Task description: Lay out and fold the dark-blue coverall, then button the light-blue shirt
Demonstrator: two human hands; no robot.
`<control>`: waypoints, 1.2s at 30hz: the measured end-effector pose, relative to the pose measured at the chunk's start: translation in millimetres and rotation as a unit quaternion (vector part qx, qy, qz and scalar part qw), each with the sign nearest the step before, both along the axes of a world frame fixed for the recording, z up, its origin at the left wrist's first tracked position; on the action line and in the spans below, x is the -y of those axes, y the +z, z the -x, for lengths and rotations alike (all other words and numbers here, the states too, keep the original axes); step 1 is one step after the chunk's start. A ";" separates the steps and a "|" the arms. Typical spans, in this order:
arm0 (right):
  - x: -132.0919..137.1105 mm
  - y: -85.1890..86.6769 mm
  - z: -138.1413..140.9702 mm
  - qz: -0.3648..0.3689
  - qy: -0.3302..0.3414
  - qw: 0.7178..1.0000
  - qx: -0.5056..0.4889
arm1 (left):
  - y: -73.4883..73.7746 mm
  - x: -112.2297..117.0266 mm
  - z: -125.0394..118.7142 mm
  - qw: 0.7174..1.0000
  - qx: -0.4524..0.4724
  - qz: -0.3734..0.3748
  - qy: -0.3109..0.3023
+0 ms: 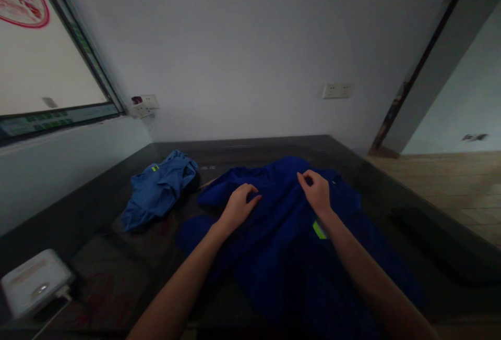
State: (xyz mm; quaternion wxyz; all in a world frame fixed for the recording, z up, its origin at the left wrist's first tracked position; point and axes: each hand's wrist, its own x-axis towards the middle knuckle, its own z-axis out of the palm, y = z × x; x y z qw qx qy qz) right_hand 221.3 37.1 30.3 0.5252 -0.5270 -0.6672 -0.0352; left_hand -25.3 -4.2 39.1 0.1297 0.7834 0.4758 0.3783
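A dark blue garment [274,235] lies rumpled across the middle of the dark table, with a yellow-green patch [319,230] near my right wrist. My left hand [240,205] is over its left part, fingers curved and thumb apart from them, holding nothing that I can see. Over the upper right part of the cloth is my right hand [315,190], its thumb and fingertips drawn close in a pinch. Whether cloth is caught between those fingertips cannot be made out. My forearms cover some of the garment.
A lighter blue folded garment [160,186] lies at the left on the dark glossy table [250,144]. A white box with a cable [37,282] sits at the near left. A black flat object [438,241] is at the right. A wall with sockets [337,90] stands behind.
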 end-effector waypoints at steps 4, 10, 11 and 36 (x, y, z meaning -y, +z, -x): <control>18.2 6.2 23.2 -0.069 0.073 0.985 0.139 | 3.0 8.5 -7.7 0.999 0.036 -0.006 -0.024; 31.6 7.7 46.5 0.005 0.237 0.961 0.145 | 7.7 15.4 -12.6 0.992 0.111 0.020 -0.049; 30.2 6.4 46.7 0.024 0.246 0.959 0.136 | 7.7 15.6 -13.1 0.990 0.126 0.027 -0.051; 29.2 3.7 51.4 0.159 0.355 0.920 -0.045 | -4.9 10.0 -14.6 0.999 0.030 -0.033 -0.015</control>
